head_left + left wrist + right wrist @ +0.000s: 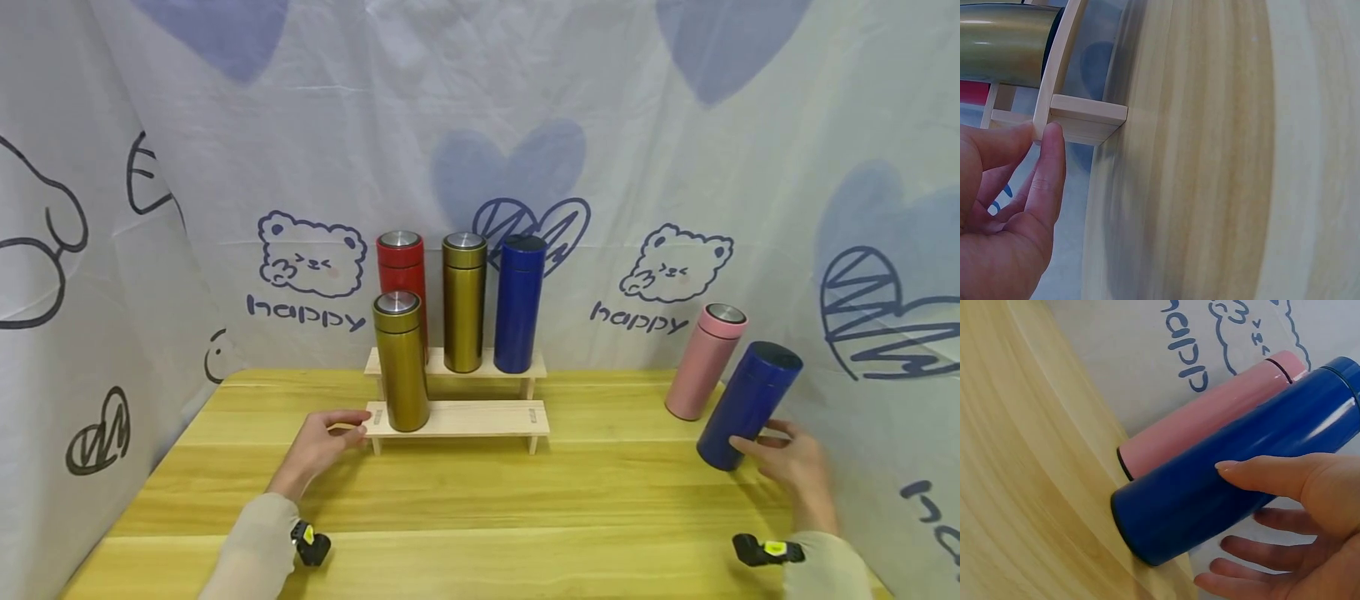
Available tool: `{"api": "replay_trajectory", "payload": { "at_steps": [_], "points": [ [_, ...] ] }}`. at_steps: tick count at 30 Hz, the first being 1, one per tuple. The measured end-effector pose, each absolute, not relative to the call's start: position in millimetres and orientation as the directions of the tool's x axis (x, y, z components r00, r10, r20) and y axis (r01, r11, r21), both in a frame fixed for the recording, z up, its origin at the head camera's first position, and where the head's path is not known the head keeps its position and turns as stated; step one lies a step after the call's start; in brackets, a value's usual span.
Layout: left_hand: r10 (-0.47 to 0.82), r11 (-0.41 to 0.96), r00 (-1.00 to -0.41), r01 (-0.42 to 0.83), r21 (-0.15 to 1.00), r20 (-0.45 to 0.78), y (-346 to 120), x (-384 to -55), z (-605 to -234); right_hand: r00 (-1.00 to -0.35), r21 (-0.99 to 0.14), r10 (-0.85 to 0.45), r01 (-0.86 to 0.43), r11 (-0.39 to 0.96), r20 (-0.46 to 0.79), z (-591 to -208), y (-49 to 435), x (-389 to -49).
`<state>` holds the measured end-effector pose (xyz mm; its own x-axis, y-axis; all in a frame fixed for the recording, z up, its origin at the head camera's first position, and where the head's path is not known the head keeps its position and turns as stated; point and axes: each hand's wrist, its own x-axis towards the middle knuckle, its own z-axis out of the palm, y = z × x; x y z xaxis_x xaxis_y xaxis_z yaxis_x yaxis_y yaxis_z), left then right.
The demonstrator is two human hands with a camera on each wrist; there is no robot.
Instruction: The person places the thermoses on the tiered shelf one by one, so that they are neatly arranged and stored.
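Observation:
My left hand [321, 446] is at the left end of the lower step of a two-tier wooden display rack [480, 418]. Thumb and index finger pinch the board's end in the left wrist view. A gold thermos [402, 367] stands on that step near this hand. On the upper step are a red thermos [400, 262], another gold thermos [464, 308] and a blue thermos [519, 304]. At the right, my right hand [797, 462] is around the lower part of a second blue thermos [1210, 481]. Its thumb lies along the side; the other fingers are spread, partly hidden.
A pink thermos [707, 362] stands just behind and left of the right-hand blue one. The wooden table [487, 542] reaches back to a white printed cloth [480, 117], which also hangs along both sides.

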<state>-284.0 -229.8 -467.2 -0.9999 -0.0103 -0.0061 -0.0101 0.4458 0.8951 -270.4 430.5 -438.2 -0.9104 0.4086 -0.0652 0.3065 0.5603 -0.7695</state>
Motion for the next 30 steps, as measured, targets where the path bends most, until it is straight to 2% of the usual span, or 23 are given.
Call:
{"api": "replay_trajectory", "payload": {
  "at_steps": [7, 17, 30],
  "points": [
    [-0.006, 0.442, -1.0, 0.004, 0.897, 0.008, -230.0, -285.0, -467.6, -0.899, -0.765, 0.434, 0.316, 0.561, -0.054, -443.2, 420.5, -274.2],
    [-0.015, 0.441, -1.0, -0.007, 0.897, 0.0, -230.2, -284.9, -468.7, -0.873, -0.839, 0.487, 0.289, 0.461, -0.033, -446.8, 407.3, -277.1],
    [-0.013, 0.437, -1.0, -0.005, 0.899, 0.001, -230.2, -284.8, -468.5, -0.859, -0.863, 0.512, 0.246, 0.441, 0.017, -448.4, 404.3, -277.3]
  ]
}}
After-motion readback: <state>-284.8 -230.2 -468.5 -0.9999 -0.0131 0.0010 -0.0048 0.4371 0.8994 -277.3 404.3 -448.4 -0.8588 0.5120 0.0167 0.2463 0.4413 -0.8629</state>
